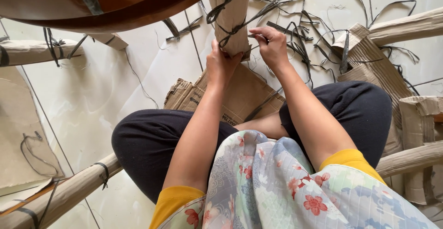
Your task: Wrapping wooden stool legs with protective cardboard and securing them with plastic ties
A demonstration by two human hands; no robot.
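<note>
I sit cross-legged on a tiled floor. In front of me a furniture leg wrapped in brown cardboard (231, 17) hangs down from a dark wooden piece (115, 0). My left hand (220, 63) grips the lower end of the wrapped leg. My right hand (272, 47) pinches a thin black strap (258, 14) that winds around the cardboard. Under my hands lies a flat piece of cardboard (230, 97) on the floor.
Loose black straps (304, 40) litter the floor at the upper right beside torn cardboard (369, 58). More cardboard-wrapped legs lie at the left (32, 51), lower left (69, 194) and right (408, 26), (410, 160). A cardboard sheet (20, 132) lies far left.
</note>
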